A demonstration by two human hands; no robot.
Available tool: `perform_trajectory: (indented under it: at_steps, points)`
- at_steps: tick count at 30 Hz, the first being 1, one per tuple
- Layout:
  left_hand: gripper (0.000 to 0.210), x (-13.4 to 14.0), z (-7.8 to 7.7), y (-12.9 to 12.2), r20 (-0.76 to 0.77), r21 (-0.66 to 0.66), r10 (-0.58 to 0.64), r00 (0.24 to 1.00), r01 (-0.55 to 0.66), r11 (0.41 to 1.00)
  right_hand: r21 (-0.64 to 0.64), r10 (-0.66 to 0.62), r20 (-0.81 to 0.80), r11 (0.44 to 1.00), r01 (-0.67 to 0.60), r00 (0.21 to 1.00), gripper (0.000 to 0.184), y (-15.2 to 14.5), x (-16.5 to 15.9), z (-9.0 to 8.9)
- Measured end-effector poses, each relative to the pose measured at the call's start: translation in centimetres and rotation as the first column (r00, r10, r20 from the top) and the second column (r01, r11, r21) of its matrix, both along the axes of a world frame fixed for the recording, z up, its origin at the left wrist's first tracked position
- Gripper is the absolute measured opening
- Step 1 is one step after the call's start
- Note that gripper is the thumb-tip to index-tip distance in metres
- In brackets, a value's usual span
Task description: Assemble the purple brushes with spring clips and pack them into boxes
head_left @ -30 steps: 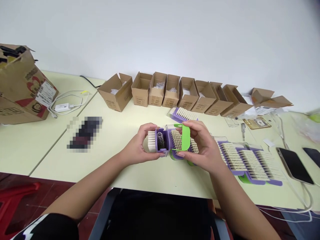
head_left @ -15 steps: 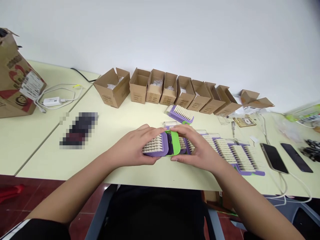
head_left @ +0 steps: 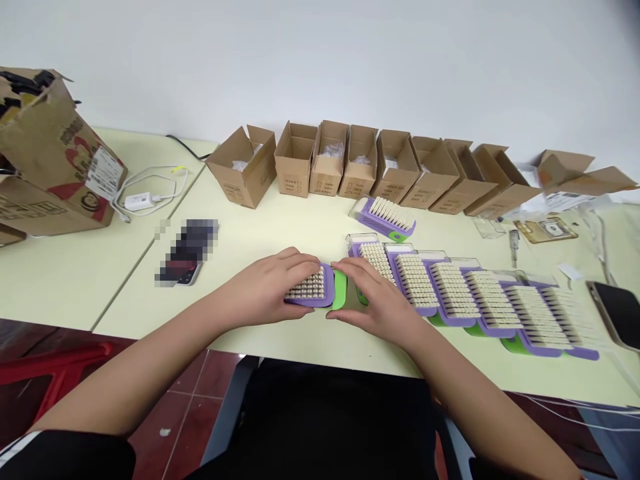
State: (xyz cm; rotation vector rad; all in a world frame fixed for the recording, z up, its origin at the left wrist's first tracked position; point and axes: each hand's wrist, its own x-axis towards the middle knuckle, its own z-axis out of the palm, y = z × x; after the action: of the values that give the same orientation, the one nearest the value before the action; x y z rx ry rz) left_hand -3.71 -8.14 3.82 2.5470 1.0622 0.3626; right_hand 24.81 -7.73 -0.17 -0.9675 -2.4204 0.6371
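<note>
A purple brush with cream bristles [head_left: 313, 288] lies bristles-up on the pale yellow table [head_left: 280, 237]. My left hand [head_left: 273, 285] grips its left end. A green end piece [head_left: 339, 289] sits at the brush's right end, and my right hand [head_left: 375, 300] presses on it from the right. Both hands rest low on the table near its front edge. To the right runs a row of several like purple and green brushes [head_left: 475, 300], overlapping one another. One more brush [head_left: 387, 217] lies alone behind them.
Several open small cardboard boxes [head_left: 360, 163] line the back of the table. A large cardboard box [head_left: 50, 160] stands at the far left beside a white charger and cable [head_left: 143, 197]. A phone [head_left: 617, 313] lies at the right edge. A blurred dark object [head_left: 187, 252] lies left of centre.
The brush, held up with its spring showing a second ago, has been turned bristles-up and lowered onto the table. The green piece went onto its right end. Both hands came down with it.
</note>
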Motion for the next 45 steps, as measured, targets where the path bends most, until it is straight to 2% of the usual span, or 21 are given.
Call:
perform_trajectory:
  at_steps: [5,9,11,14,17,22,25,27,30,34,39,45]
  points:
    - [0.062,-1.6,-1.5,-0.2,0.020,-0.064,0.035,0.999,-0.034,0.997,0.052,-0.037,0.060,0.998,0.034,0.998,0.079,-0.8,-1.1,-1.0]
    - [0.080,-2.8,-1.1,0.0,-0.150,-0.088,0.023,0.988,-0.037,0.995,0.179,-0.053,0.127,0.983,0.029,0.990,0.078,-1.2,-1.6,-1.9]
    - [0.075,-2.7,-0.7,0.4,-0.253,-0.083,-0.008,0.967,-0.013,0.996,0.250,-0.055,0.173,0.968,0.010,0.983,0.073,-1.2,-1.8,-2.5]
    - [0.051,-1.5,-0.3,0.8,-0.330,-0.076,-0.023,0.944,-0.002,0.997,0.311,-0.060,0.232,0.950,-0.016,0.971,0.067,-1.4,-2.0,-3.1]
    - [0.033,0.9,-0.5,0.7,-0.403,-0.015,0.025,0.915,-0.034,0.999,0.309,-0.071,0.236,0.951,-0.005,0.969,0.066,-1.7,-2.0,-3.3]
    - [0.020,5.0,-1.5,0.1,-0.579,0.102,0.140,0.803,-0.098,0.990,0.208,-0.017,0.203,0.978,-0.026,0.979,0.070,-2.5,-1.9,-3.6]
    - [0.020,6.0,-2.0,0.0,-0.644,0.141,0.172,0.745,-0.105,0.984,0.111,-0.007,0.179,0.994,-0.013,0.984,0.072,-2.6,-2.0,-4.1]
    - [0.021,5.9,-2.3,0.0,-0.638,0.161,0.171,0.750,-0.088,0.983,0.035,-0.011,0.126,0.999,0.007,0.992,0.073,-2.6,-2.0,-4.5]
    - [0.022,5.1,-2.3,-0.2,-0.584,0.172,0.153,0.797,-0.063,0.983,-0.054,-0.034,0.035,0.998,0.036,0.999,0.079,-2.3,-2.0,-5.0]
    - [0.021,4.2,-2.4,-0.8,-0.489,0.150,0.138,0.861,-0.073,0.986,-0.103,-0.063,-0.017,0.993,0.061,0.998,0.082,-1.8,-2.1,-5.4]
    - [0.020,3.3,-3.3,-1.8,-0.348,0.155,0.142,0.927,-0.092,0.984,-0.057,-0.042,-0.041,0.998,0.040,0.998,0.083,-1.4,-2.7,-5.9]
    - [0.024,1.8,-4.5,-2.2,-0.187,0.211,0.169,0.968,-0.128,0.969,-0.005,-0.035,-0.034,0.999,0.035,0.999,0.085,-1.4,-3.1,-6.2]
